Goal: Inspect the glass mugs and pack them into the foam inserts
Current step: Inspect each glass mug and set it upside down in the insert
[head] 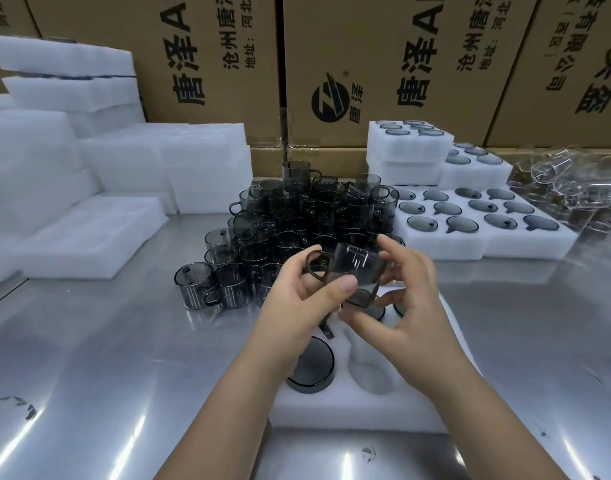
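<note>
Right now the glass mug (pixel 357 270) is up off the foam, carried between both my hands just above the foam insert (pixel 331 414) at the near edge of the worktop (pixel 124 358). My left hand (pixel 297 303) pinches it, thumb flat on the near wall and fingers curled behind, beside the handle, which sticks out to the left. My right hand (pixel 413 306) cups the other side with curled fingers. I judge this two-sided hold is for inspecting: the mug is tipped off upright so light passes through the smoky wall and any chip or flaw should show, and holding it over the insert means a short drop into foam rather than onto steel if it slips. Under my wrists the insert has one packed mug (pixel 311 365) seated in its near left pocket and an empty pocket (pixel 373 374) just right of it, the likely home for this one; more dark rims show in the pockets under my fingers. Beyond my hands sits the pile of mugs (pixel 297 220), stacked loosely within easy reach as the supply. To the far right lie filled inserts (pixel 484 216), some stacked two high, set aside as done work. Blank foam (pixel 89 168) is heaped on the left, ready to pull across. Clear glassware (pixel 574 183) is bunched at the far right edge, and cardboard cartons (pixel 331 64) wall off the back.
</note>
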